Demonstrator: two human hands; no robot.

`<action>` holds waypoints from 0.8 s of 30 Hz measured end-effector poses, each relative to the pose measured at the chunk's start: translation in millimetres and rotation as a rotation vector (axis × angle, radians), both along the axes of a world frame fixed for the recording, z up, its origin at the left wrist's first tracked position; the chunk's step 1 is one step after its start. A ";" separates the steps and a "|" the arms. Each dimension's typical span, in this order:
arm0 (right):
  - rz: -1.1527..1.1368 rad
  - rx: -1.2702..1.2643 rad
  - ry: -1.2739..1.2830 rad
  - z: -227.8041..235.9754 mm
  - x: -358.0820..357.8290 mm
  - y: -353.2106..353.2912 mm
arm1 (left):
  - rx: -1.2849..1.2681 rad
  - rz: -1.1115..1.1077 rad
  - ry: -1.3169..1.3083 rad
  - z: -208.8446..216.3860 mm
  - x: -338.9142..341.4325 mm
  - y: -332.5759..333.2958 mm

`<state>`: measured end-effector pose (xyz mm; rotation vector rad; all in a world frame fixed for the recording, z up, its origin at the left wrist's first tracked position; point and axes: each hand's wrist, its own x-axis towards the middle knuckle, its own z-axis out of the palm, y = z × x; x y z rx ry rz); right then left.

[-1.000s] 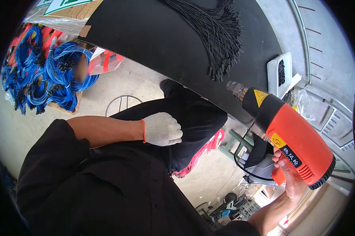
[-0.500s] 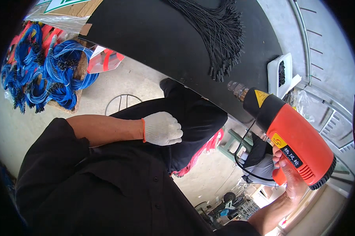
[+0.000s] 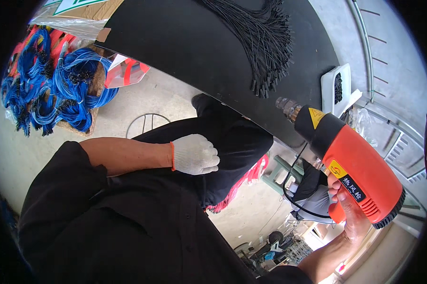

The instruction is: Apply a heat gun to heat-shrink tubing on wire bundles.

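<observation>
My right hand (image 3: 353, 217) is wrapped round the grip of a red heat gun (image 3: 365, 170) with a black front collar. Its metal nozzle points up and left, over the near right part of a black tabletop (image 3: 171, 42). A thick bundle of thin black cables (image 3: 265, 52) lies on that table, and the cable ends fan out a short way from the nozzle. My left hand (image 3: 194, 155) wears a white knitted glove with an orange cuff. It rests on my black-trousered leg with the fingers curled in, and nothing shows in it.
A white tub (image 3: 326, 92) of small black pieces stands at the table's right edge. Coils of blue cable (image 3: 78, 71) are heaped at the far left. A green stool (image 3: 275, 180) is below the table edge, and the gun's black cord (image 3: 289, 194) hangs near it.
The heat gun has shifted very slightly to the right in my right hand. My left hand has stayed on my leg.
</observation>
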<state>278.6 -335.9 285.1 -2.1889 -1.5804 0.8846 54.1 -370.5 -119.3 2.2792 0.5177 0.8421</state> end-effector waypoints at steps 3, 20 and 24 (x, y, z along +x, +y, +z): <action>0.007 0.017 -0.036 0.8 -0.6 0.1 | -0.018 -0.004 0.002 1.8 0.4 0.6; 0.042 0.076 -0.061 -13.7 -5.4 11.8 | 0.057 -0.002 -0.035 1.5 1.6 4.4; 0.054 0.062 -0.067 -15.1 -6.7 13.6 | 0.057 0.004 -0.053 -0.1 3.4 3.6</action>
